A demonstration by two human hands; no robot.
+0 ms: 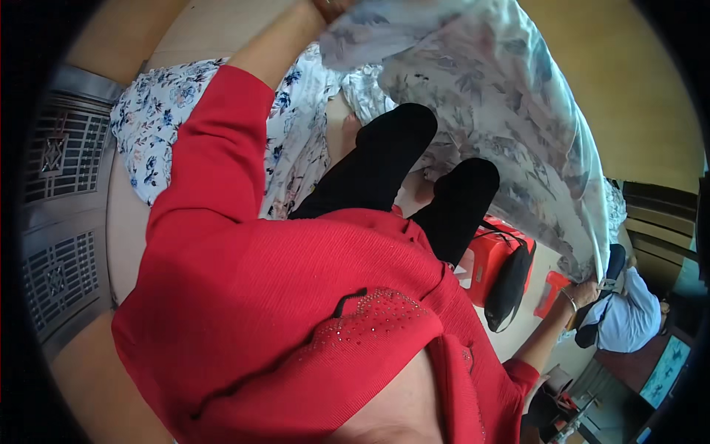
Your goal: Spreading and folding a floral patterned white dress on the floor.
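Note:
A thin white cloth (488, 105) with a faded grey and pink floral print hangs spread between my two hands, arching over my black-trousered knees. My left hand (331, 6) is at the top edge of the view, partly cut off, with the cloth at its fingers. On the far right my right hand (582, 291), with a bangle at the wrist, grips the cloth's other end. A second white cloth (161, 122) with blue flowers lies on the floor beyond my left arm, running towards my bare foot (350, 129).
Beside my right leg stands a red plastic stool (482, 277) with a black bag (509, 283) hanging against it. A smaller red object (550, 294) sits beyond. Another person (627, 319) in a light shirt is at the right. A metal grille door (64, 222) borders the left.

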